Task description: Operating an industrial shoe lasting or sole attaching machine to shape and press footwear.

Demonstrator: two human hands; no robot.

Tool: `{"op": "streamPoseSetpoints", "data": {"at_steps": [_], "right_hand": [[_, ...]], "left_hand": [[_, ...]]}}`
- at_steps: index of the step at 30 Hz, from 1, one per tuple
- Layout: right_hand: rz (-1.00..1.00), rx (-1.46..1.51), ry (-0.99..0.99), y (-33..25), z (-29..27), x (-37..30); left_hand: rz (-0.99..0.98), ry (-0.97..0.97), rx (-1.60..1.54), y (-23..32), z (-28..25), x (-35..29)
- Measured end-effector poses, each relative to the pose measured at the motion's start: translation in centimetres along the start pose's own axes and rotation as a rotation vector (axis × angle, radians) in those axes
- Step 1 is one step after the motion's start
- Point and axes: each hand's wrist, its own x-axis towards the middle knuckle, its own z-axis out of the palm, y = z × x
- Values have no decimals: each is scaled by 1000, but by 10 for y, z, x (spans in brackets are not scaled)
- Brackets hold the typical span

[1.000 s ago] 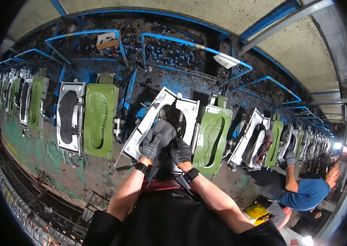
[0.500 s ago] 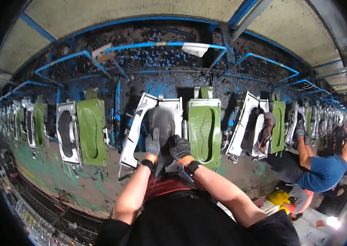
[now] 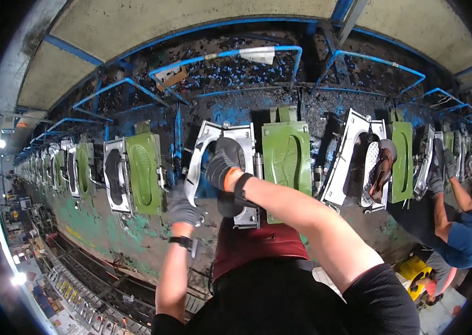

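In front of me, a silver metal mold frame (image 3: 247, 133) stands with its two halves hinged apart. A dark grey shoe-shaped piece (image 3: 230, 205) sits in its right half. My right hand (image 3: 222, 170), in a dark glove, crosses over that piece with its fingers curled at the piece's left edge; what they grip is hidden. My left hand (image 3: 183, 206), also gloved, is at the lower left corner of the frame, smeared by motion. Beside the frame on the right lies a green mold half (image 3: 287, 167) with a sole-shaped hollow.
More molds run both ways, including a silver one with a dark sole (image 3: 114, 176) and a green half (image 3: 144, 173) on the left. On the right, a brown-black sandal (image 3: 382, 173) lies on an open frame (image 3: 339, 178). A co-worker (image 3: 470, 234) handles molds there. Blue rails (image 3: 224, 54) stand behind.
My left hand has left the dark shoe-shaped piece and moved down-left to the frame's corner. My right hand has shifted up and left across the piece. The view has turned slightly.
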Motion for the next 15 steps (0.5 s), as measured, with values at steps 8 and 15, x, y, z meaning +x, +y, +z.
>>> {"op": "streamPoseSetpoints", "data": {"at_steps": [8, 15], "right_hand": [[55, 101, 308, -19, 37, -41], [219, 63, 349, -35, 15, -39]], "left_hand": [[-61, -163, 148, -58, 39, -37], [236, -460, 258, -110, 120, -71]]}}
